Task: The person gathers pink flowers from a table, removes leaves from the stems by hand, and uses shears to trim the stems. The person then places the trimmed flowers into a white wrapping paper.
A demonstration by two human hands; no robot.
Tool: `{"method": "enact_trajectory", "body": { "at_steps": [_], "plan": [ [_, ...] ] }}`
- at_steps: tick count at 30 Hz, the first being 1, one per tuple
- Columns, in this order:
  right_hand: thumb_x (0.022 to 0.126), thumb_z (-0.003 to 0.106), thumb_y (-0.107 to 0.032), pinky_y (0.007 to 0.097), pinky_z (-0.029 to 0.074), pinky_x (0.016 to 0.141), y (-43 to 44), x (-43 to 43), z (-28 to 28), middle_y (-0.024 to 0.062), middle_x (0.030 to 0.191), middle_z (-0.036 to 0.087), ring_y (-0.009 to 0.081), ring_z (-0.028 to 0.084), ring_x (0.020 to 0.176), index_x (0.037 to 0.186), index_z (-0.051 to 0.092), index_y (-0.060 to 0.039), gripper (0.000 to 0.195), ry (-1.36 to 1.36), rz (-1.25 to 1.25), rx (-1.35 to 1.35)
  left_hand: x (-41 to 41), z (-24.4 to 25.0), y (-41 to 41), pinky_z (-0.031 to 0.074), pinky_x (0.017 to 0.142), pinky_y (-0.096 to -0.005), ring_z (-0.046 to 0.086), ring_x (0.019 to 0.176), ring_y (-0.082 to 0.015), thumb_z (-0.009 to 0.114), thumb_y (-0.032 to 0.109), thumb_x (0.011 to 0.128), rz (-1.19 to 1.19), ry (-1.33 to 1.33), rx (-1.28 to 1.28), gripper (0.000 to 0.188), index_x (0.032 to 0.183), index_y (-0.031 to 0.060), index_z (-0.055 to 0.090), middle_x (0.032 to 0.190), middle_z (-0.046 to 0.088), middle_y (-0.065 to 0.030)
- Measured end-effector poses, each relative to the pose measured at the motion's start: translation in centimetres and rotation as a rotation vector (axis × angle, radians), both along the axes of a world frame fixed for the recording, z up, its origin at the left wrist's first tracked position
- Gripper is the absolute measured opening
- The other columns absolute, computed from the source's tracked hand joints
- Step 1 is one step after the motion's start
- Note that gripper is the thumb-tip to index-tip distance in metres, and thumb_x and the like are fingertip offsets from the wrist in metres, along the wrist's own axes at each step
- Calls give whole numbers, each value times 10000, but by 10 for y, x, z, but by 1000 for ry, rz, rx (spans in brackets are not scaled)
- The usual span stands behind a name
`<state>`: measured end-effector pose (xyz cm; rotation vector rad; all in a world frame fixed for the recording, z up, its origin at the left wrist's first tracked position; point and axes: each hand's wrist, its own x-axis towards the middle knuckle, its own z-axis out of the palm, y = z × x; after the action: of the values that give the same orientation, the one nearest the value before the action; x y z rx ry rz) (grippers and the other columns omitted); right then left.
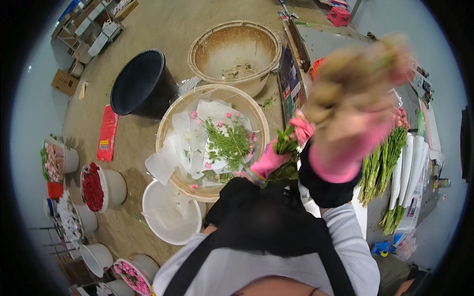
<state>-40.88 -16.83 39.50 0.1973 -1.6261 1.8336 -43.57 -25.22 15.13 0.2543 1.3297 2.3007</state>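
Note:
My left hand (272, 159), in a pink glove, is closed around leafy green flower stems (286, 142). Pink petals of a rose (303, 128) show just above that grip. My right hand (344, 122), in a pink glove with a tan, soiled-looking palm, is raised close to the camera and strongly blurred. Pink and green smears lie at its far end, and whether it holds a flower cannot be made out. Bundles of long-stemmed pink flowers (385, 159) lie on the worktable (422, 207) beyond my right hand, some wrapped in white paper sleeves (407, 170).
A wide tub (162, 138) to my left holds paper sheets and loose pink flowers; another tub (240, 40) stands behind it. Nearby are a black bucket (137, 85) and a white bucket (172, 218). Several flower buckets (114, 188) line the left side. A pink stool (338, 16) stands far off.

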Motion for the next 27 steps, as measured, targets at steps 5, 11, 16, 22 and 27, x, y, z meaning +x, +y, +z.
{"method": "enact_trajectory", "body": {
  "at_steps": [5,11,16,22,27],
  "plan": [
    [924,571,-329,182,300,362,32,-9,-1,43,677,568,53,453,446,948,598,-29,302,109,-121,90,-37,12,-17,484,700,-305,564,768,-164,574,322,899,161,-10,-65,333,1068,37,536,879,574,-61],
    [914,581,-216,252,484,576,69,-53,-112,108,990,596,163,592,702,1241,441,-42,396,-425,34,210,-105,9,-89,493,674,-311,500,651,-144,564,379,902,282,318,-15,351,1009,45,565,748,500,-22],
    [821,631,-203,383,446,921,53,-61,-189,165,1169,566,287,555,1072,1160,562,-64,374,-571,113,980,-125,24,-133,506,667,-296,527,669,-130,548,339,909,187,132,195,299,1023,64,574,781,503,5],
    [810,628,-304,351,458,855,-23,-38,-230,161,1026,626,295,597,972,1065,587,-9,392,-638,547,610,-129,26,-136,493,722,-281,581,794,-150,479,379,944,537,-7,-1,398,1186,69,541,928,583,-4],
    [822,607,-213,342,482,745,-30,-38,-225,168,927,636,297,620,860,950,610,4,251,-743,542,408,-126,47,-132,458,693,-280,543,769,-142,524,388,931,389,-53,8,426,1206,62,533,906,572,-30]
  ]
}}
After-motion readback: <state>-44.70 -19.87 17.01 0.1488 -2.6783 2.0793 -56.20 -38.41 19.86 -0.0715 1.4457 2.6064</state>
